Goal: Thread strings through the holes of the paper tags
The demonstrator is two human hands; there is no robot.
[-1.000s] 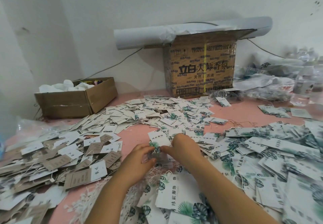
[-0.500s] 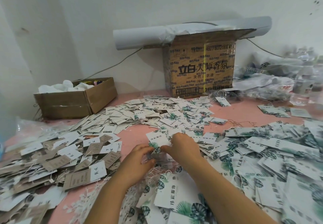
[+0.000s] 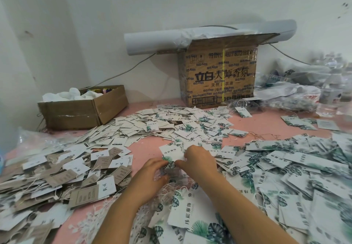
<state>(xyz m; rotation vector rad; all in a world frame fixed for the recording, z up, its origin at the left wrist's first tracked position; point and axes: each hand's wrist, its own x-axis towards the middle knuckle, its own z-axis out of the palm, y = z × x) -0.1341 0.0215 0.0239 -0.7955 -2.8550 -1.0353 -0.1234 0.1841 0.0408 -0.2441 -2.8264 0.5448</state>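
At centre frame, my left hand (image 3: pixel 152 169) and right hand (image 3: pixel 199 160) both pinch one leaf-print tag (image 3: pixel 170 151), fingertips closed on its lower edge, steadying the hole end, I reckon. Loose strings (image 3: pixel 171 185) lie just below; whether I hold one, cannot tell.

Leaf-print tags (image 3: pixel 171 151): were smooth white card, printed green, faintly glossy.
Brown tags (image 3: pixel 86 196): were matt kraft paper.
Strings (image 3: pixel 172 186): were thin white thread, slightly fuzzy.
Table cover (image 3: pixel 145 147): was pink and matt; material unclear.
Tall carton (image 3: pixel 219 76): was printed brown cardboard, glossy under tape, with a yellow plastic strap.
Low carton (image 3: pixel 83 114): was plain brown cardboard with shiny clear tape.
Roll (image 3: pixel 152 41): was pale, smooth, matt paper.
Bags (image 3: pixel 289 99): were clear crinkled plastic, shiny.
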